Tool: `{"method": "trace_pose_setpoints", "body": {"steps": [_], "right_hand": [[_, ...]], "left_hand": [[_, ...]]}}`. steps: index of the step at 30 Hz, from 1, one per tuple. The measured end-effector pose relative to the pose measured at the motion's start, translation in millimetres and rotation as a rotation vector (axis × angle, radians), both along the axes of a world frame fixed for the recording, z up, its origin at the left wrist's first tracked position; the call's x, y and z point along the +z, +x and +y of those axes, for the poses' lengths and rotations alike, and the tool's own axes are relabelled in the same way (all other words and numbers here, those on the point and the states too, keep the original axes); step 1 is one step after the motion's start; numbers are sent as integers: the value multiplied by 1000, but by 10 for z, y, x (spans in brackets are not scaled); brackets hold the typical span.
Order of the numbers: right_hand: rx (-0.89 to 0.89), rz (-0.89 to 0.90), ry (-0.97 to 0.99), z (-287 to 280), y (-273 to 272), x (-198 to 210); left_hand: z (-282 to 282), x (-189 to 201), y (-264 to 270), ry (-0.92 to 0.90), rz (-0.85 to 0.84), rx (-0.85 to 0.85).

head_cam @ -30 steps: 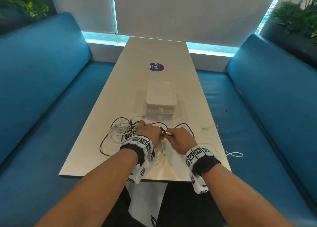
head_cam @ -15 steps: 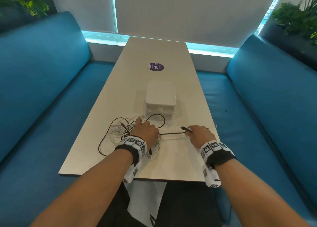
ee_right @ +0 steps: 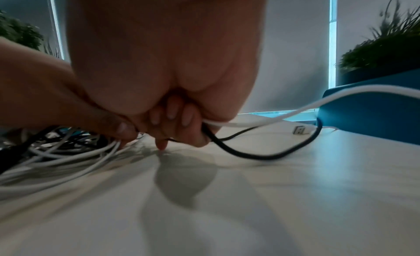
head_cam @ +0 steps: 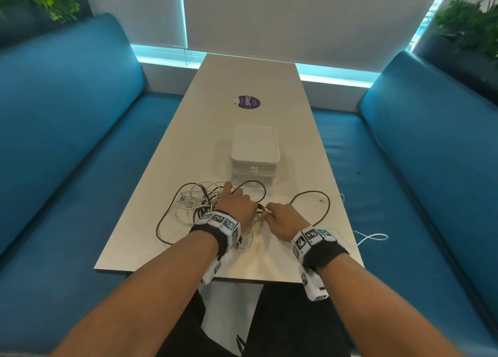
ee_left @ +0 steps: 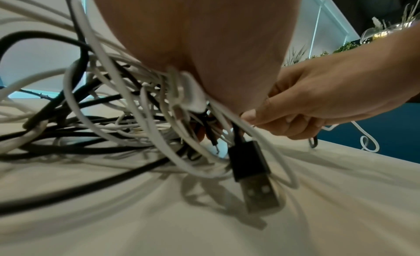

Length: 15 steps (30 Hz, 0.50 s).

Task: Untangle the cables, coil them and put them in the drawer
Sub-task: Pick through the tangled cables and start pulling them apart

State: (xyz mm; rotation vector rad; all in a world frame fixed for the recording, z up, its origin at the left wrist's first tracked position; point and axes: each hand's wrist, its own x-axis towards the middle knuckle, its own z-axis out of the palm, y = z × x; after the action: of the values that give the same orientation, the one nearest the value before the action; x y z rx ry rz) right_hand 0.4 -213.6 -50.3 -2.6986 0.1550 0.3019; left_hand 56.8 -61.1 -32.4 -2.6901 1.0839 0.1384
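The table (head_cam: 242,76) top is smooth, matt and pale, like laminate. The cables (head_cam: 194,203) wear smooth rubbery sheaths, black or white; the black USB plug (ee_left: 252,171) ends in a dull metal shell. The drawer box (head_cam: 254,152) looks like matt white plastic; the benches (head_cam: 420,146) like smooth blue leatherette

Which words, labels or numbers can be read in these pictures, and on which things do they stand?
"ClayG": white letters on the round purple sticker on the table; the smaller print under it is too small to read.
Wrist bands: black-and-white square code patterns only, no readable words.
White drawer box, black USB plug and cables: no text visible.
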Motion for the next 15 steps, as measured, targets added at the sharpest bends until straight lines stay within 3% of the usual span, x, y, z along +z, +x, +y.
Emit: {"method": "trace_pose_setpoints", "body": {"steps": [8,15], "right_hand": [[19,-15,81,61,1,-32],[1,8,-42,-77,-26,59]], "left_hand": [[78,6,8,-50,43,-41],[119,7,48,-59,46,-24]]}}
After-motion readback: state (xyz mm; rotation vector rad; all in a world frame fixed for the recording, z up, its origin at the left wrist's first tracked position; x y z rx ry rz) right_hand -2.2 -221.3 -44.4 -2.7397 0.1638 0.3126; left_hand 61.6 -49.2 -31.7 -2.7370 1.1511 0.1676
